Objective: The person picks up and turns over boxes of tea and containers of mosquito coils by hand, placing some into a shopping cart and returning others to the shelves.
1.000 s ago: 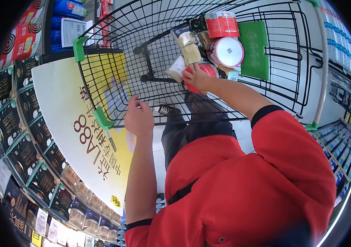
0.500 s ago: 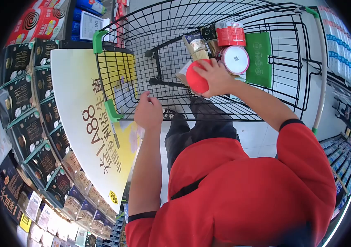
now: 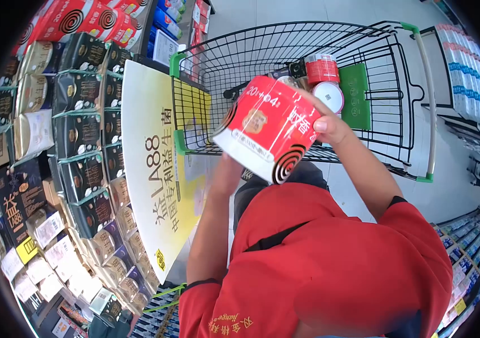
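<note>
A red and white package [image 3: 265, 127] with black spiral pictures is held up in front of my body, over the near side of the cart. My right hand [image 3: 329, 125] grips its right edge, with the thumb on the printed face. At its lower left is my left hand [image 3: 227, 172], whose fingers are mostly hidden by the package. Beyond it in the cart [image 3: 403, 107] lie a red cylindrical pack [image 3: 322, 69] and a round container with a white lid [image 3: 328, 97], beside a green panel [image 3: 355, 97].
A large white and yellow sign [image 3: 144, 146] stands left of the cart. Shelves of dark packs [image 3: 82, 135] fill the left side, with red packs [image 3: 76, 21] above them. Wrapped white and blue packs [image 3: 471, 79] are stacked at the right.
The red item has come up out of the cart in my right hand, and its printed face now shows. My left hand has moved to its lower left. The view has shifted.
</note>
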`<state>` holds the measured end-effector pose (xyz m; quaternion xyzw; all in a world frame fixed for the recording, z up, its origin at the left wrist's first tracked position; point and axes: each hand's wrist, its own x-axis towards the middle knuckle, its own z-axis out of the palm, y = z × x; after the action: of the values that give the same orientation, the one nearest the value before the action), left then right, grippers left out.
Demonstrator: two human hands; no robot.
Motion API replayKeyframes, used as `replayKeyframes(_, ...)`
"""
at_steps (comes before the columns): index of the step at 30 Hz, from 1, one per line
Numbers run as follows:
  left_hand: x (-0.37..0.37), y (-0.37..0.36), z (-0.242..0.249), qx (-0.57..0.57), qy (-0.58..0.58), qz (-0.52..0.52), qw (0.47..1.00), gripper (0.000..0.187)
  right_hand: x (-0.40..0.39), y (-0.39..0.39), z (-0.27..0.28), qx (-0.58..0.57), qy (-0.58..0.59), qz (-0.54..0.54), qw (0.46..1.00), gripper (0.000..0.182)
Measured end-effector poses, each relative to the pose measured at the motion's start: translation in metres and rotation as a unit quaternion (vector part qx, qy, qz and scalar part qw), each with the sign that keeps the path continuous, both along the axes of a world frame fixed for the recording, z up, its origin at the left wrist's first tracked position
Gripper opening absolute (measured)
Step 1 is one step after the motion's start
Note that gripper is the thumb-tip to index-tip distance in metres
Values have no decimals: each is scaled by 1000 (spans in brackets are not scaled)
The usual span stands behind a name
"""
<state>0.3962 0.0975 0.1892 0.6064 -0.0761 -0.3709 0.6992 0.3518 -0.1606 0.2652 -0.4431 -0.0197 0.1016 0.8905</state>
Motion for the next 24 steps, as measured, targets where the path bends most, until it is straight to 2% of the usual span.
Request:
replayKeyframes(2, -19, 15, 5, -36, -83, -36, 995, 51, -7, 15, -8, 13, -6, -3, 1000, 107)
replayKeyframes(3, -27, 6, 48, -220, 174, 52, 958, 53, -10, 21, -12, 51, 2, 6, 999, 106)
replayKeyframes(4, -28, 13, 45, -221, 169, 52, 959, 53, -12, 25, -16, 87, 11, 16, 996, 104)
replayKeyframes(5, -26, 24, 34, -135, 105, 8, 985, 61, -13, 28, -18, 124, 3, 28, 992, 95)
replayKeyframes(6, -26, 35, 24, -45, 41, -36, 998, 70, -15, 32, -26, 124, 2, 29, 992, 95)
replayKeyframes(7, -32, 48, 17, -188, 70, -26, 979, 83, -15, 36, -37, 213, -27, 48, 976, 91)
replayKeyframes(9, -37, 58, 25, -168, 52, -9, 984, 86, -9, 45, -31, 345, -111, 87, 928, 81)
replayKeyframes(10, -38, 63, 28, -148, 37, 5, 988, 89, -8, 48, -33, 345, -111, 91, 928, 81)
replayKeyframes(11, -36, 67, 34, -163, 29, -43, 985, 88, -6, 49, -35, 335, -103, 89, 932, 83)
replayKeyframes(12, -40, 67, 41, -164, 28, -41, 985, 88, -5, 51, -35, 325, -94, 86, 937, 85)
replayKeyframes(17, -66, 64, 70, -207, 31, 86, 974, 87, -2, 72, -29, 299, -98, 58, 947, 84)
replayKeyframes(21, -71, 72, 84, -215, 18, 102, 971, 87, -7, 86, -27, 310, -102, 83, 942, 81)
replayKeyframes(24, -73, 76, 93, -213, -5, 120, 970, 84, -11, 97, -20, 266, -85, 61, 958, 76)
